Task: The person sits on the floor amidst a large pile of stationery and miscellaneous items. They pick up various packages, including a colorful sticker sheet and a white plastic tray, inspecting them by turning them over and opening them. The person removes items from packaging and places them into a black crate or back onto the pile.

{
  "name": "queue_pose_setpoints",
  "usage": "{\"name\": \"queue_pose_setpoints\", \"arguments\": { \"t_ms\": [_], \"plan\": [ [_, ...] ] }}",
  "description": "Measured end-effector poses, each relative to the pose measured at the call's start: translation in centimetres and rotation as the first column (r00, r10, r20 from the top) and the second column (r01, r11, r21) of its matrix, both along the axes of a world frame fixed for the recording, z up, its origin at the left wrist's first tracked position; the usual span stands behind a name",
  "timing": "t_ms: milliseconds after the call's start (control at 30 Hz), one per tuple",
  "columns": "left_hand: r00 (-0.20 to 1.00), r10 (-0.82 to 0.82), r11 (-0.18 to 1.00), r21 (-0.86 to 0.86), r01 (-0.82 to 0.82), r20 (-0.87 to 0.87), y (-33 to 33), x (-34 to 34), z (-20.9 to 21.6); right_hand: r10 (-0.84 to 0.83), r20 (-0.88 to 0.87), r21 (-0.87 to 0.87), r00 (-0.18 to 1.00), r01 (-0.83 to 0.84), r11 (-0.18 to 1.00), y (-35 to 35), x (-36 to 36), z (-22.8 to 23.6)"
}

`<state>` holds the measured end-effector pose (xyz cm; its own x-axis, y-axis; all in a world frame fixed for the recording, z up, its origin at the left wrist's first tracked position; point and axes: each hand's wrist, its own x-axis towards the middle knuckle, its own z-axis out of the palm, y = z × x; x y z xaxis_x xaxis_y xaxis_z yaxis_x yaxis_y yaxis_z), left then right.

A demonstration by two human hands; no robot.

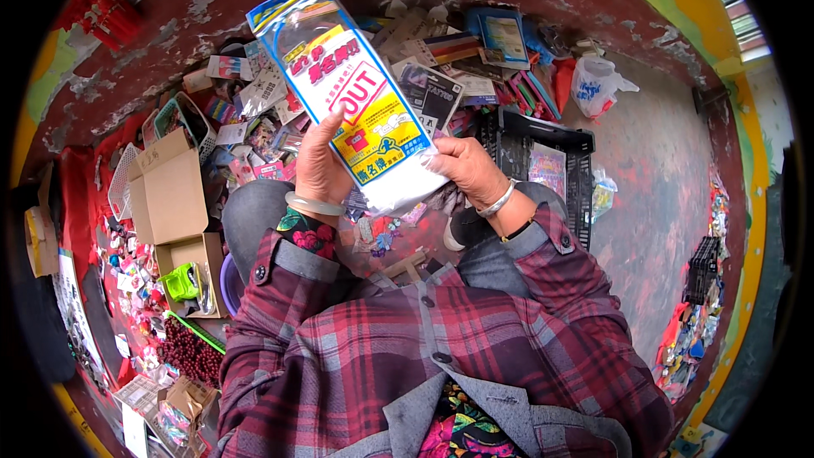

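Observation:
A flat printed plastic bag point(343, 76), blue-edged with white and yellow areas and a clear window near its top, is held tilted in front of my chest. My left hand point(322, 165) grips its left edge, thumb lying over the front. At the lower right corner, my right hand point(473, 171) pinches the bag beside its white bottom end. What the bag contains, if anything, I cannot make out. Behind it lies a heap of packages, among them a black card package point(434, 93).
An open cardboard box point(174, 187) stands at left, near a purple basin point(231, 284) and a basket of dark red beads point(188, 349). A black crate point(581, 178) sits right of my knee, a white plastic bag point(596, 85) beyond it. Small goods line the right wall.

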<state>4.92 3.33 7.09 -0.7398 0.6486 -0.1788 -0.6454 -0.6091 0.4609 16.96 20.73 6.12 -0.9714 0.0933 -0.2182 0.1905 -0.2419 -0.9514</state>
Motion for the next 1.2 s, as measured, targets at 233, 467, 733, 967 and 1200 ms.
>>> {"name": "queue_pose_setpoints", "arguments": {
  "t_ms": [233, 467, 733, 967, 1200],
  "plan": [
    [0.997, 0.033, 0.993, -0.107, -0.041, -0.071, 0.2, -0.3, -0.8, -0.085, 0.050, -0.061, 0.995, 0.088, 0.994, -1.0, 0.6, -1.1],
    [0.996, -0.009, 0.990, -0.143, -0.004, -0.092, 0.5, 0.2, -0.9, -0.211, 0.017, -0.125, 0.977, 0.211, 0.970, -1.8, 1.0, -1.6],
    [0.990, -0.060, 0.990, -0.134, 0.043, -0.124, 1.1, 1.6, -1.5, -0.336, 0.036, -0.199, 0.941, 0.337, 0.920, -1.4, 0.8, -1.8],
    [0.994, -0.039, 0.982, -0.187, 0.019, -0.104, 0.7, 0.8, -1.6, -0.187, 0.043, -0.218, 0.981, 0.192, 0.957, -0.5, 0.4, -0.9],
    [0.984, -0.047, 0.968, -0.251, 0.002, -0.173, 0.3, 0.5, -1.6, 0.017, 0.060, -0.138, 0.998, -0.009, 0.990, -0.2, 0.3, -0.4]
  ]
}}
